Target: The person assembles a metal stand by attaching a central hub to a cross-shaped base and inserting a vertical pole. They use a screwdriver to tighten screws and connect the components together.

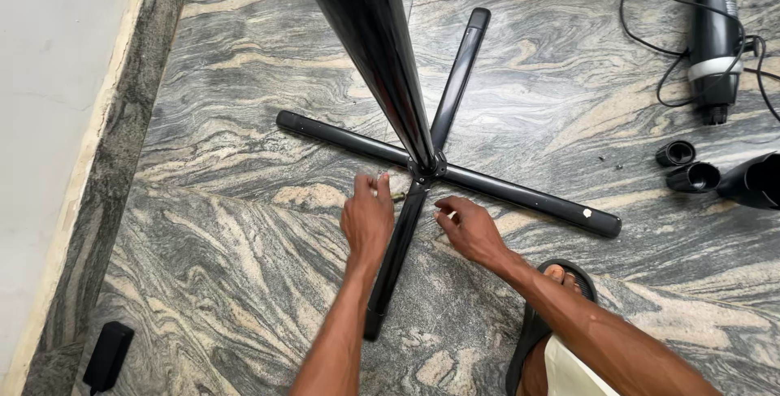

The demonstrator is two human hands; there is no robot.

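A black cross-shaped stand base lies flat on the marbled stone floor, its four arms running near, far, left and right from a hub, and a black pole rises from that hub towards the camera. The left hand rests just left of the near arm, fingers narrow around a small brass-coloured piece. The right hand sits just right of it, fingers loosely curled, holding nothing visible. Far right lie a black blower with its cord and black tubes; a sandalled foot stands near right.
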